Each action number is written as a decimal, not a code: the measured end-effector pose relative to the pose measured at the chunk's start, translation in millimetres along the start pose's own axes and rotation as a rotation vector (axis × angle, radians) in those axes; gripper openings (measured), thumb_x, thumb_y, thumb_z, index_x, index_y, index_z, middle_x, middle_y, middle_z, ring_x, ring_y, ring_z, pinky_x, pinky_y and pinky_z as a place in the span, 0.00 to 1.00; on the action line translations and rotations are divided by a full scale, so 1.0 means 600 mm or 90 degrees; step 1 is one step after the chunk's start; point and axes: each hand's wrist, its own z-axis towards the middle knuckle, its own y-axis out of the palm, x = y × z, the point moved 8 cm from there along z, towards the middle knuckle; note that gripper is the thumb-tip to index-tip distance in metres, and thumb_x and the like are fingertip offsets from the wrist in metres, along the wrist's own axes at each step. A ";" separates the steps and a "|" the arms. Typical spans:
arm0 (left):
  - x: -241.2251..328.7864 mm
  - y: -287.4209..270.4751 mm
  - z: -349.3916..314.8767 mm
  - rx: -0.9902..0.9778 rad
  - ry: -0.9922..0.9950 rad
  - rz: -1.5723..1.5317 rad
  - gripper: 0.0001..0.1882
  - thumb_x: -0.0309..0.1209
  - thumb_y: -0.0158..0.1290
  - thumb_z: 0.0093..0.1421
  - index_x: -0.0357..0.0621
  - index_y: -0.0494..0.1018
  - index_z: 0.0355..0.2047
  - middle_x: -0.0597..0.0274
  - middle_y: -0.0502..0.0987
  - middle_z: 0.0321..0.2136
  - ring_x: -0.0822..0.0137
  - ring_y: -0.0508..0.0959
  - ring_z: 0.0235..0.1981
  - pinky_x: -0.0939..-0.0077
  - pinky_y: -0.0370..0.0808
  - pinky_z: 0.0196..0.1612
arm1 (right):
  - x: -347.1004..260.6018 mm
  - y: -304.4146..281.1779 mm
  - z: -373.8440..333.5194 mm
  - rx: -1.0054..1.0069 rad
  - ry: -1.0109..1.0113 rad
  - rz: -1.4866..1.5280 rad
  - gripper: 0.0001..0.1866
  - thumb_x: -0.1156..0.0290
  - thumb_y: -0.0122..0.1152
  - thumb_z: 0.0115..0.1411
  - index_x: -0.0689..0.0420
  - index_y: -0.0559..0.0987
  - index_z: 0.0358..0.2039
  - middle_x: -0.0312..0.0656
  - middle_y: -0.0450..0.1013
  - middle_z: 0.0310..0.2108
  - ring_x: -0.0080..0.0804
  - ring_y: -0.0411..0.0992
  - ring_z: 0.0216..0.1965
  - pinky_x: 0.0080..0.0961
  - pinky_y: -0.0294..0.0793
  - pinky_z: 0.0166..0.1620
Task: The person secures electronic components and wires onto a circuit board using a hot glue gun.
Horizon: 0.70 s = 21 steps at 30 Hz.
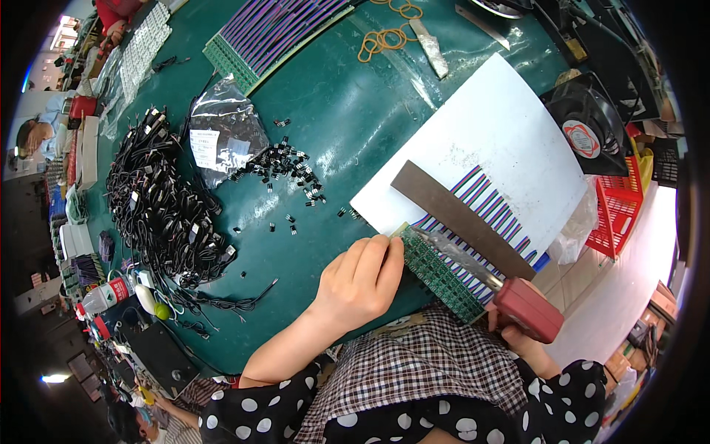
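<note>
My left hand [359,281] is closed in a pinch at the upper left corner of a green circuit board panel [436,277]; what lies between its fingertips is hidden. My right hand [515,337] grips a red-handled soldering gun [529,309] from below. Its metal barrel slants across the panel, with the tip near my left fingertips. Rows of multicoloured wires [488,200] run from the panel under a flat brown bar [462,218] and out over a white sheet [510,118]. Small black connectors [288,170] lie scattered left of the sheet.
A clear plastic bag [222,137] lies beside a large heap of black cables [159,200] on the left. Another wired panel [237,63], rubber bands [384,44] and a thin blade [482,27] lie farther back. A black fan [584,126] and red basket [617,211] stand right.
</note>
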 end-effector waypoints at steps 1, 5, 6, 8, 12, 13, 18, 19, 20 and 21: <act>0.000 0.002 0.000 -0.005 -0.002 0.004 0.13 0.18 0.57 0.39 0.34 0.75 0.30 0.59 0.72 0.26 0.66 0.74 0.22 0.79 0.71 0.21 | -0.001 -0.004 0.001 0.054 0.011 0.147 0.37 0.59 0.71 0.47 0.68 0.67 0.51 0.42 0.76 0.29 0.26 0.73 0.23 0.21 0.71 0.28; 0.002 -0.002 0.003 -0.011 0.000 0.005 0.13 0.18 0.57 0.40 0.34 0.75 0.30 0.59 0.72 0.26 0.66 0.75 0.22 0.78 0.71 0.22 | 0.004 -0.010 0.000 -0.047 -0.018 0.085 0.39 0.61 0.69 0.50 0.66 0.62 0.57 0.42 0.75 0.27 0.25 0.72 0.23 0.20 0.70 0.27; 0.002 -0.002 0.004 -0.016 -0.001 0.008 0.13 0.18 0.57 0.40 0.34 0.75 0.30 0.59 0.72 0.26 0.66 0.75 0.22 0.78 0.71 0.22 | 0.002 -0.008 -0.001 -0.046 -0.019 0.085 0.39 0.61 0.69 0.50 0.66 0.62 0.57 0.42 0.75 0.27 0.25 0.72 0.23 0.20 0.70 0.27; 0.001 -0.004 0.003 -0.016 0.000 0.005 0.13 0.18 0.57 0.40 0.34 0.75 0.31 0.59 0.72 0.26 0.67 0.75 0.22 0.79 0.71 0.22 | -0.005 -0.008 -0.005 -0.003 -0.024 0.068 0.38 0.59 0.69 0.49 0.67 0.64 0.55 0.41 0.74 0.27 0.25 0.73 0.23 0.19 0.70 0.27; 0.012 -0.003 0.003 -0.022 0.010 0.029 0.13 0.19 0.56 0.41 0.34 0.75 0.31 0.59 0.72 0.26 0.67 0.75 0.23 0.79 0.71 0.22 | 0.004 -0.018 -0.007 -0.019 -0.016 0.046 0.36 0.60 0.69 0.49 0.67 0.66 0.53 0.42 0.75 0.28 0.27 0.74 0.24 0.20 0.71 0.29; 0.014 -0.004 0.002 -0.016 0.015 0.041 0.12 0.19 0.56 0.41 0.34 0.75 0.31 0.59 0.72 0.26 0.67 0.75 0.23 0.80 0.71 0.22 | 0.009 -0.021 -0.011 -0.038 -0.004 -0.061 0.35 0.62 0.69 0.48 0.67 0.67 0.52 0.42 0.75 0.29 0.29 0.75 0.25 0.20 0.72 0.29; 0.022 0.000 0.003 -0.061 0.050 0.069 0.09 0.22 0.55 0.47 0.33 0.74 0.31 0.56 0.74 0.29 0.66 0.77 0.28 0.82 0.75 0.25 | 0.019 -0.019 -0.015 -0.048 0.044 -0.131 0.32 0.67 0.67 0.47 0.67 0.68 0.51 0.41 0.76 0.32 0.33 0.76 0.27 0.23 0.74 0.31; 0.022 0.000 0.004 -0.065 0.057 0.071 0.09 0.22 0.55 0.47 0.33 0.74 0.31 0.56 0.74 0.29 0.66 0.77 0.28 0.82 0.75 0.26 | 0.021 -0.020 -0.017 -0.031 0.047 -0.138 0.32 0.67 0.68 0.46 0.66 0.69 0.51 0.41 0.76 0.32 0.33 0.76 0.28 0.24 0.74 0.32; 0.022 0.001 0.004 -0.065 0.057 0.070 0.09 0.22 0.55 0.47 0.33 0.74 0.31 0.56 0.74 0.29 0.66 0.77 0.28 0.82 0.75 0.26 | 0.022 -0.023 -0.018 -0.014 0.050 -0.145 0.32 0.66 0.68 0.46 0.66 0.69 0.50 0.41 0.76 0.32 0.33 0.76 0.28 0.25 0.74 0.32; 0.022 0.001 0.005 -0.064 0.062 0.067 0.09 0.22 0.55 0.47 0.33 0.74 0.31 0.56 0.73 0.29 0.66 0.77 0.28 0.82 0.75 0.26 | 0.023 -0.025 -0.018 -0.013 0.050 -0.146 0.32 0.66 0.68 0.46 0.66 0.69 0.50 0.41 0.76 0.32 0.33 0.76 0.28 0.25 0.74 0.32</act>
